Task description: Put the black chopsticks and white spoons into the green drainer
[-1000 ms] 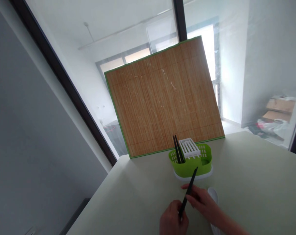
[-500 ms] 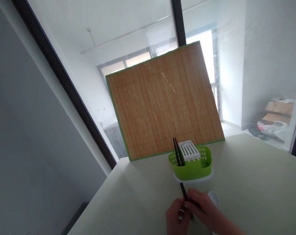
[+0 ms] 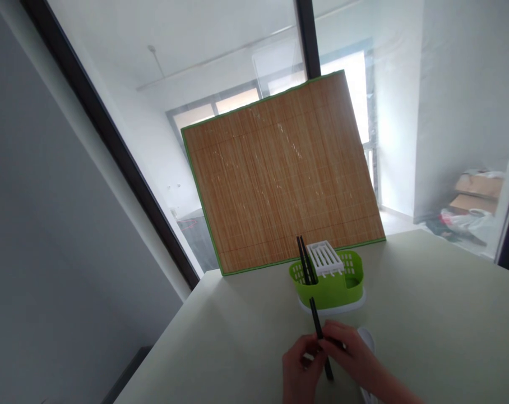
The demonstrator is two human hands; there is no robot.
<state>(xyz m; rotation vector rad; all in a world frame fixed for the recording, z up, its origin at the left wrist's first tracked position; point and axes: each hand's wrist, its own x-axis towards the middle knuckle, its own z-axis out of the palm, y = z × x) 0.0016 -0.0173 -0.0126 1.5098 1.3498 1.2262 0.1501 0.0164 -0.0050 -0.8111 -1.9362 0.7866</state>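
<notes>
Both hands meet around a pair of black chopsticks [image 3: 316,318] near the bottom of the view. The fingers of my left hand [image 3: 301,362] are closed on their lower part, and my right hand [image 3: 350,349] pinches them from the right. Their upper tips overlap the front of a green basket [image 3: 332,294] on a white base. More black chopsticks [image 3: 305,261] stand in its left part, and a white slatted rack [image 3: 325,257] sits on top. A white spoon [image 3: 366,336] lies beside my right hand, partly hidden by it.
Behind the basket, a brown bamboo mat [image 3: 280,179] with green edging leans upright against a glass pane. All this rests on a pale table [image 3: 237,331]. Cardboard boxes [image 3: 479,185] and plastic bags show beyond the glass at right.
The held chopsticks have moved slightly up toward the basket, and more of their lower ends shows below my fingers. Both hands have shifted a little with them.
</notes>
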